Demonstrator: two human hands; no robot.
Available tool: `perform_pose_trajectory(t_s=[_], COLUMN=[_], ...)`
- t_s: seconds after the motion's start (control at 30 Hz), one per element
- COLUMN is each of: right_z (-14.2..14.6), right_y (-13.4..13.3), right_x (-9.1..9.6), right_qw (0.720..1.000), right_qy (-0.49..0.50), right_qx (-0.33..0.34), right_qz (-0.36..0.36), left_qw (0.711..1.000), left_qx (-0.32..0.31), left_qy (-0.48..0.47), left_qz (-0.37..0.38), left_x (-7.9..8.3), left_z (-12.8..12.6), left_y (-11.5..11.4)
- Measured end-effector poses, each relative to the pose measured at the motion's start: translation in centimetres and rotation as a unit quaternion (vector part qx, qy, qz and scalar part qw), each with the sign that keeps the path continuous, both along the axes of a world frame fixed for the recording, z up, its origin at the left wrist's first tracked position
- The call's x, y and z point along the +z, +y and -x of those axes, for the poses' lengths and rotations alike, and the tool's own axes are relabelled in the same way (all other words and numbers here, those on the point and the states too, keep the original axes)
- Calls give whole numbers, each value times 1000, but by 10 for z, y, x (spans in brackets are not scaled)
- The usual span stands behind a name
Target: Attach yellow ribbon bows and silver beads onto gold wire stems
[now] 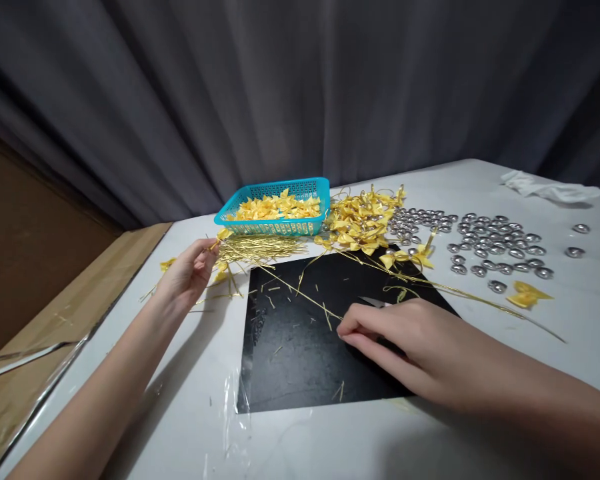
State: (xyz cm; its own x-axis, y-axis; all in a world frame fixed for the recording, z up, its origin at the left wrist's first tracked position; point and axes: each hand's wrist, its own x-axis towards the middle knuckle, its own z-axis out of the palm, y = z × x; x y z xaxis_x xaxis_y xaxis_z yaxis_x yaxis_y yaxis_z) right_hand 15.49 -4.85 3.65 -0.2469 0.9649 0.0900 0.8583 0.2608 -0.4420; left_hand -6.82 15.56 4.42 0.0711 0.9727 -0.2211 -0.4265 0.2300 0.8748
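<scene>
My left hand (190, 270) is raised at the left of the bundle of gold wires (265, 247). Its thumb and fingers are pinched together on a small yellow ribbon piece (224, 234). My right hand (405, 343) is over the black mat (290, 360), its thumb and forefinger closed on the end of a thin gold wire (305, 293) that slants up to the left. Partly hidden behind the right hand lies a pointed metal blade (374, 301). Short wire clippings are scattered over the mat.
A blue basket (221, 219) of yellow ribbon pieces stands at the back. Beside it are a heap of yellow ribbon flowers (363, 220) and many silver heart-shaped beads (500, 240). A white cloth (553, 190) lies far right. Cardboard (80, 293) borders the table's left edge.
</scene>
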Motion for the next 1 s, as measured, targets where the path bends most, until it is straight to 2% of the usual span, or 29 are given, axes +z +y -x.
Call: perform_pose_trajectory(t_s=[0.23, 0.47, 0.63, 0.87, 1.0], right_z=[-2, 6, 2, 4, 12], right_y=[-1, -12, -5, 8, 11], right_x=[4, 9, -6, -10, -13], right_qw=[998, 985, 969, 955, 950], right_qy=[64, 168, 244, 289, 307], right_qx=[15, 33, 17, 61, 18], right_qz=[0, 25, 24, -22, -54], left_qw=[1000, 999, 998, 984, 975], left_qx=[3, -8, -40, -175, -216], left_qy=[22, 41, 41, 42, 51], left_qz=[-8, -7, -4, 12, -9], left_x=[-8, -11, -12, -39, -48], left_z=[12, 2, -17, -45, -47], left_y=[15, 7, -19, -83, -103])
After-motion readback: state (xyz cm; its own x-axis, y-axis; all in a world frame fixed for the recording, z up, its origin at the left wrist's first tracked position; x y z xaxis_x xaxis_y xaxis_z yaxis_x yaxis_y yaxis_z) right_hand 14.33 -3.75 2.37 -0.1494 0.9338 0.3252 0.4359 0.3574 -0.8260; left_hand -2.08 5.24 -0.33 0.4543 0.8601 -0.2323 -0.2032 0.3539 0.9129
